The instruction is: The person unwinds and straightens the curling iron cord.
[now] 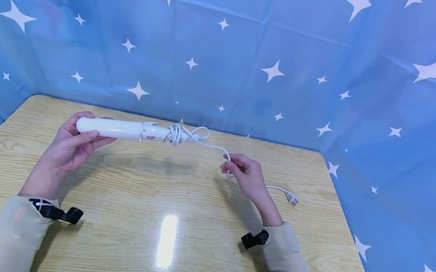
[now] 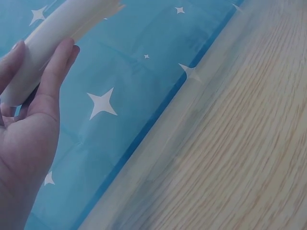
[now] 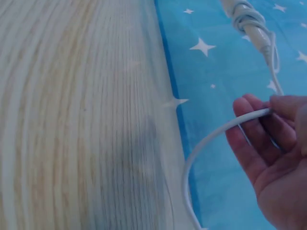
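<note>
A white hair curling iron (image 1: pixel 121 129) is held level above the table, its barrel end to the left. My left hand (image 1: pixel 71 144) grips that end between thumb and fingers; the left wrist view shows the barrel (image 2: pixel 53 45) lying across the fingers. Several turns of white cord (image 1: pixel 175 134) wrap the handle end, beside a small reddish patch. From there the cord runs right to my right hand (image 1: pixel 246 176), which pinches it between thumb and fingers. In the right wrist view the pinched cord (image 3: pixel 211 136) bends away in a curve. Its plug (image 1: pixel 291 197) hangs out beyond the right hand.
The wooden table (image 1: pixel 116 232) lies under both hands, with a bright light reflection near its front middle. A blue curtain with white stars (image 1: pixel 231 65) stands behind the table and along its sides. Each wrist wears a black camera strap (image 1: pixel 55 211).
</note>
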The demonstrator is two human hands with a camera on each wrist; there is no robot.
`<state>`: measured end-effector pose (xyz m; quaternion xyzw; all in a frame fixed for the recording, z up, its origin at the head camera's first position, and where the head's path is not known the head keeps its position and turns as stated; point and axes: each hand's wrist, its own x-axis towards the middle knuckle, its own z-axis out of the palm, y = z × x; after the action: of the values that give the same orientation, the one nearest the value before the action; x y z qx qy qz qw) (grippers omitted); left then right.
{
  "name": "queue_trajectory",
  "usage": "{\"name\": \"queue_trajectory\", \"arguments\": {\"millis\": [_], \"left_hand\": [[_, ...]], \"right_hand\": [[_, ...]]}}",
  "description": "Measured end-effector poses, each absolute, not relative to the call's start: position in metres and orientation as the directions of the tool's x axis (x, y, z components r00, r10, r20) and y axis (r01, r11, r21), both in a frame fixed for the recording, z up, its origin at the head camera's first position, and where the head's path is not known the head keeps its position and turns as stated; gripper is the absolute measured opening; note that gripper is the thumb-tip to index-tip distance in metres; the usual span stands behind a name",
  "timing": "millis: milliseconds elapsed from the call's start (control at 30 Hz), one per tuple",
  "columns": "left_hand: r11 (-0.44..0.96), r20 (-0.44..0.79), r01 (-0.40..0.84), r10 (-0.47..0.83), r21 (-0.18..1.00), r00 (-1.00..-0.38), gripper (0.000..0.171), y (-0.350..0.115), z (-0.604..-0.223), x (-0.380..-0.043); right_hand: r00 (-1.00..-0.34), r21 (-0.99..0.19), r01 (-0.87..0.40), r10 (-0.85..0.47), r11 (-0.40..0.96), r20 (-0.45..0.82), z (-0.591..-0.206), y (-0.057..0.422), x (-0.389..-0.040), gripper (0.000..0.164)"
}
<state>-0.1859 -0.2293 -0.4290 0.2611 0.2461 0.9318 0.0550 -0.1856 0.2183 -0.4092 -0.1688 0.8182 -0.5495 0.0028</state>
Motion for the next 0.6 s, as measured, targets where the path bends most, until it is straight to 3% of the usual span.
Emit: {"name": "queue_trajectory", "arguments": {"millis": [600], "left_hand": [[-0.843,0.441,0.030,0.250,0.537,-0.862,0.040,-0.225,-0.432,-0.190]], "right_hand": [[-0.948,-0.814,-0.316,-0.206,0.487,0.244,-0.400,0.255,-0.185,0.022]]}}
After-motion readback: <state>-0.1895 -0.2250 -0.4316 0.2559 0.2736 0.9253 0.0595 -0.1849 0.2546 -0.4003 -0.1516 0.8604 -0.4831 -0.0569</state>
